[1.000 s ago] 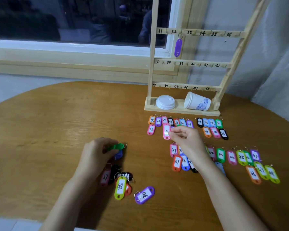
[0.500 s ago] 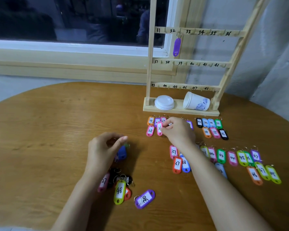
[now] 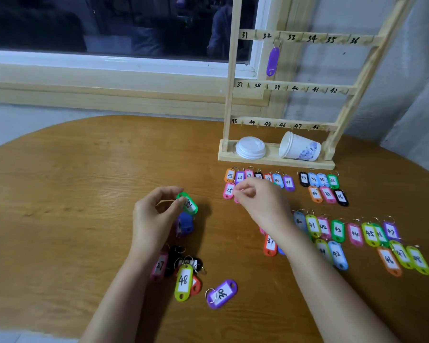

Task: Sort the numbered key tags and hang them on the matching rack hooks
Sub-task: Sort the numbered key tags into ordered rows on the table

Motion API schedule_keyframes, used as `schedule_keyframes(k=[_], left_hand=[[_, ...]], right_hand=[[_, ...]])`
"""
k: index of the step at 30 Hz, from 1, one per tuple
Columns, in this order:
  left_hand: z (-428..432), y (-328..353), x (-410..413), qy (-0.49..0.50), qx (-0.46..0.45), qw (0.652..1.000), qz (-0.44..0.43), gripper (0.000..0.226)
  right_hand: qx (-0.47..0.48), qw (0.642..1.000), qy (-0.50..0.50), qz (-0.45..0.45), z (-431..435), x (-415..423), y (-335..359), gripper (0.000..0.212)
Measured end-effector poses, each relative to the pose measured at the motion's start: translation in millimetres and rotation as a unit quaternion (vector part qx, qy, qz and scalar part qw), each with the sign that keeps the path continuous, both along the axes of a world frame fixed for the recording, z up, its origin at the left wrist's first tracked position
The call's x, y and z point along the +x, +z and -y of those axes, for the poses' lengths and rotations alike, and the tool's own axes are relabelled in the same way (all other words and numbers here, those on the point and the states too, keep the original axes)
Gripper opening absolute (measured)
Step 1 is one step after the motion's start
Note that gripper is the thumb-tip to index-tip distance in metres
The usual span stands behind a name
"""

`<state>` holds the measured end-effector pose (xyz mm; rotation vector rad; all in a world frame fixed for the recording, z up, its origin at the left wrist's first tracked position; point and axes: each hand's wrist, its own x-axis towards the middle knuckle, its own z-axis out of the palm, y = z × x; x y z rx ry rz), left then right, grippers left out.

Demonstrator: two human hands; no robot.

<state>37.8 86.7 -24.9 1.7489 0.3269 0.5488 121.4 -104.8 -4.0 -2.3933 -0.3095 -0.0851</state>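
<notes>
While Two Hands Pinch Tags

While the left hand (image 3: 156, 214) hovers over the table (image 3: 60, 194), its thumb and finger pinch a green tag (image 3: 189, 203). That tag slants, long side running from upper left to lower right, white label up, number too blurry to read. The right hand (image 3: 258, 197) pinches a pink tag (image 3: 236, 200), mostly hidden, just beside the tag marked 25 (image 3: 228, 191). Behind, the rack (image 3: 273, 157) bars read 31 to 48; a purple tag (image 3: 273, 61) hangs straight down under 32.
</notes>
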Motion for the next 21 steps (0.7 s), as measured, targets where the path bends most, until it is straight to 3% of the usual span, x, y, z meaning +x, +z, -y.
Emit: schedule_keyframes(k=[6,11,21], left_hand=[[3.7,1.0,1.3,-0.027,-0.03,0.999,0.011,0.01],[5.2,3.3,-1.4,-0.041,-0.087,0.995,0.032,0.016],[12.7,9.7,-2.0,-0.08,-0.09,0.993,0.014,0.012]], right_hand=[[0.112,0.99,0.087,0.004,-22.5,-31.6,-13.9,0.009],[0.175,0.982,0.066,-0.026,-28.1,-38.3,-17.8,0.019],[0.341,0.929,0.067,-0.128,-27.4,-43.0,-10.0,0.022]])
